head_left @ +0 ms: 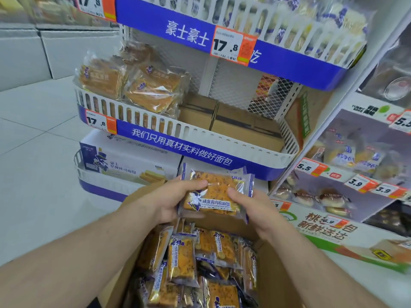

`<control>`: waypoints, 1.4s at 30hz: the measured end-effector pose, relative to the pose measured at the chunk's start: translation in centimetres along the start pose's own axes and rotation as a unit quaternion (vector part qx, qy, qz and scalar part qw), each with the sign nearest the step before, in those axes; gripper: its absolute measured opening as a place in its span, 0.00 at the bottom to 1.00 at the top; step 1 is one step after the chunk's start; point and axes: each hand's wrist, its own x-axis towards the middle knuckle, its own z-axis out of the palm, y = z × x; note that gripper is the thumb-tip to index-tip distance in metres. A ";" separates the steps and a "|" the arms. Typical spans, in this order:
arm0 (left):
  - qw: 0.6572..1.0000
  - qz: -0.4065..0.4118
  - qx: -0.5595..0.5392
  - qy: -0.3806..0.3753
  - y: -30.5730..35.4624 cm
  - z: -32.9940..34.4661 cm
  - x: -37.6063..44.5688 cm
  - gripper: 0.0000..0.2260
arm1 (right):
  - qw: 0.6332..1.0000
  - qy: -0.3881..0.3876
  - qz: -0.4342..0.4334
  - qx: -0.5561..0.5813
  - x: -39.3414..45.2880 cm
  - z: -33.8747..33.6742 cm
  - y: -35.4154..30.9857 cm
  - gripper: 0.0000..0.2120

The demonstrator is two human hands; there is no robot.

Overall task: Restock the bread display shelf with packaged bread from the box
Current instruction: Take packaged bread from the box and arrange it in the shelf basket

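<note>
Gripping, both hands (175,200) hold bread packet (216,194), seemingly labelled 咸蛋黄肉松面包.

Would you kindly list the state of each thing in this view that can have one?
Left hand: grips the packet's left edge.
Right hand: grips its right edge.
Bread packet: sealed, held above the box.
Cardboard box: open, filled with bread packets.
Middle shelf: partly stocked, bread piled at its left end, flat cardboard on the rest.
Top shelf: stocked.
</note>
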 end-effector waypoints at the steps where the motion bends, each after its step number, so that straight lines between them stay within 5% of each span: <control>1: 1.000 -0.007 0.010 -0.009 0.4 -0.1 -0.2 0.17 | 1.000 0.002 -0.005 -0.014 -0.1 0.0 -0.2 0.16; 6: 0.999 0.001 0.051 -0.001 1.8 0.2 -0.6 0.10 | 0.999 0.011 -0.025 0.017 0.3 0.5 -0.5 0.17; 13: 0.992 0.035 0.119 0.025 4.4 1.9 -0.6 0.12 | 0.995 -0.047 -0.075 0.055 0.7 -0.3 -2.3 0.30; 17: 0.988 0.056 0.140 0.033 6.1 1.5 -0.6 0.14 | 0.989 -0.079 -0.038 0.117 1.9 -0.4 -3.4 0.29; 21: 0.992 0.086 0.084 0.048 7.9 0.5 0.8 0.24 | 0.985 -0.082 -0.002 0.151 4.5 0.1 -5.2 0.28; 25: 0.984 0.150 0.028 0.090 10.3 -0.9 3.4 0.22 | 0.984 -0.047 -0.012 0.170 8.8 -0.2 -8.6 0.32; 28: 0.931 0.242 0.146 0.233 11.2 -2.7 5.6 0.21 | 0.982 -0.003 -0.038 0.184 12.9 -1.2 -11.4 0.28; 31: 0.779 0.308 0.431 0.335 10.5 -4.6 7.3 0.20 | 0.983 0.047 -0.060 0.166 17.7 -1.7 -13.3 0.23; 33: 0.673 0.325 0.576 0.333 10.0 -5.5 8.5 0.22 | 0.987 0.067 -0.064 0.129 20.9 -1.1 -13.5 0.25; 34: 0.646 0.315 0.615 0.323 9.9 -5.8 8.9 0.24 | 0.990 0.068 -0.061 0.103 22.2 -0.6 -13.4 0.25; 37: 0.632 0.270 0.658 0.309 9.6 -6.4 9.7 0.29 | 0.997 0.049 -0.048 0.021 25.2 1.5 -12.5 0.23; 42: 0.636 0.309 0.633 0.316 9.1 -6.6 10.0 0.27 | 0.997 0.052 -0.057 -0.017 28.3 3.7 -11.8 0.20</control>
